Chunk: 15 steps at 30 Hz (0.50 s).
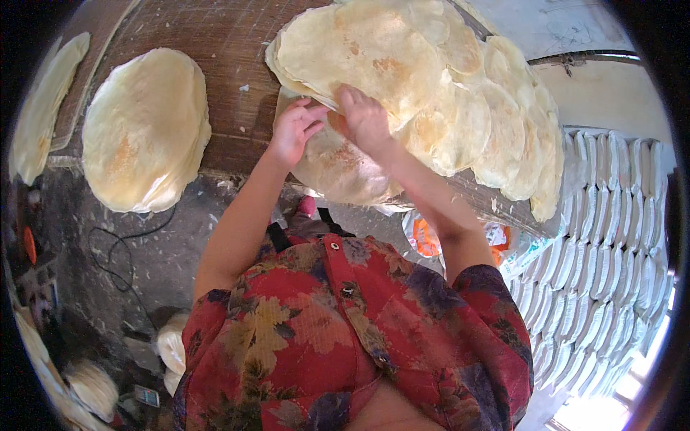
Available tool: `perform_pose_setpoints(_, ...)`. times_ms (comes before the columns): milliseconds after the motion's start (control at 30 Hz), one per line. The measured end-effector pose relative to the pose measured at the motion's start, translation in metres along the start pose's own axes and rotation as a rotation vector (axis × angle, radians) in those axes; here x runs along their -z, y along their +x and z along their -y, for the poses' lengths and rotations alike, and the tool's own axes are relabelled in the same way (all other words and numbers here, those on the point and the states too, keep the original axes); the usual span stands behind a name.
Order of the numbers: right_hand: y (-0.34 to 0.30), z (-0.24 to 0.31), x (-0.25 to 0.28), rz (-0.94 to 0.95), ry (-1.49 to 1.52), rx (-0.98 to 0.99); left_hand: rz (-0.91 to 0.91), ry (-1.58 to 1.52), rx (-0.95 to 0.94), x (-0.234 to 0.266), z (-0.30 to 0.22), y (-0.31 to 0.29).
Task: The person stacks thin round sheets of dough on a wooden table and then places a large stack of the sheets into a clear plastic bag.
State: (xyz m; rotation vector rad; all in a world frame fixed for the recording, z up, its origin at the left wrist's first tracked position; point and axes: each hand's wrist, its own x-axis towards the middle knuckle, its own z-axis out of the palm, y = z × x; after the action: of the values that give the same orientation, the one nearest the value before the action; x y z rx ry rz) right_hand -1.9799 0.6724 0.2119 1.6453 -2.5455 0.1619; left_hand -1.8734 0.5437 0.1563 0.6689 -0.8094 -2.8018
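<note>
Large, thin, pale flatbreads (381, 50) with browned spots lie overlapping in a broad heap in front of me. My right hand (365, 121) is closed at the near edge of the heap and seems to pinch the rim of a flatbread; its fingertips are partly hidden. Just to its left, my left hand (293, 133) is held palm inward with its fingers apart, close to that same rim and holding nothing. Below both hands, another flatbread (345, 172) hangs slightly over the table's near edge.
On the left of the brown wooden table (237, 54) sits a separate oval stack of flatbreads (144, 129), overhanging the edge. More flatbreads (50, 108) lie far left. White packed bags (596, 244) are piled at right. A black cable (122, 266) lies on the floor.
</note>
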Motion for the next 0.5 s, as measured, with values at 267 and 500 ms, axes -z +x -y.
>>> perform_pose_setpoints(267,0.068,-0.079,0.147,-0.257,-0.245,-0.11,-0.033,0.044,-0.016,0.015,-0.007,-0.003)
perform_pose_setpoints(500,-0.035,0.002,0.187,-0.456,-0.269,0.232,-0.358,0.316,-0.265,0.038,-0.049,-0.044)
